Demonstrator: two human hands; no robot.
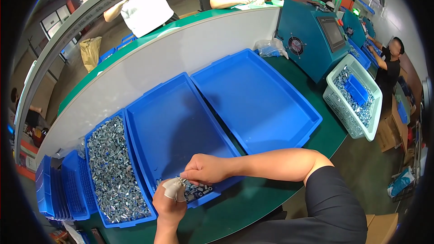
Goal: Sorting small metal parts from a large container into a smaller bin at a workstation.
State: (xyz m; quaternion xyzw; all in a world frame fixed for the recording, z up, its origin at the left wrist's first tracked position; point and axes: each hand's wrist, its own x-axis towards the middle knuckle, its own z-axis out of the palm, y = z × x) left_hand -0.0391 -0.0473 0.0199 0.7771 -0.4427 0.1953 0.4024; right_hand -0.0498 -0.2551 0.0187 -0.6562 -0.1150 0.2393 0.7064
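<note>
My left hand (169,199) is closed above the near edge of the middle blue tray (167,104), white coverings over its fingers. My right hand (208,168) comes in from the right, thumb and forefinger pinched against the left fingertips. Something small and greyish shows where the fingertips meet, too small to make out. Beneath both hands, small shiny metal pieces (197,191) lie in the near end of the tray, partly hidden by the hands. Left of it, a long blue tray (145,194) is filled with many small metal cylinders (113,171).
Another blue tray (257,99) lies to the right. Stacked blue baskets (74,185) stand at far left. A teal machine (307,40) and a pale green basket (337,104) of metal pieces are at right. Beyond the white partition (113,90), people sit or stand.
</note>
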